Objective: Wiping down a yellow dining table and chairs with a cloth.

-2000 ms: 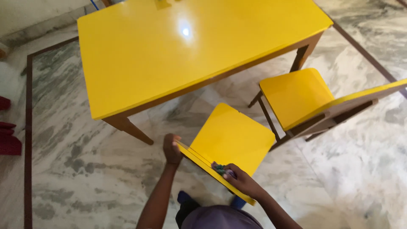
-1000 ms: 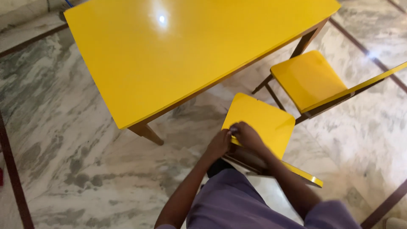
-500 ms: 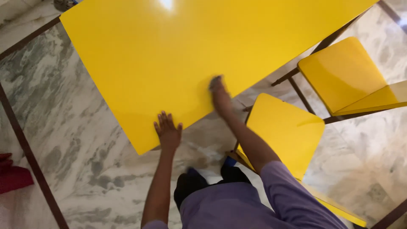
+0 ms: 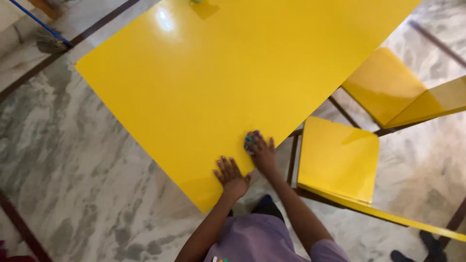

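Head view, both hands flat on yellow table (image 4: 204, 82), left hand (image 4: 231, 174), right hand (image 4: 261, 150)

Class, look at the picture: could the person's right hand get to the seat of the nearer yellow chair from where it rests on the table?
Probably yes. The right hand lies flat at the yellow table edge, and the nearer chair seat sits just beside it, bare, with nothing between them but the table's corner.

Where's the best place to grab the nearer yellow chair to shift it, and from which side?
Probably by its backrest, the thin yellow panel running along the chair's edge nearest the person. It stands up from the seat as a narrow top edge a hand could wrap over. Come from the person's own right side, since the right hand is closest; both it and the left hand lie flat on the yellow table.
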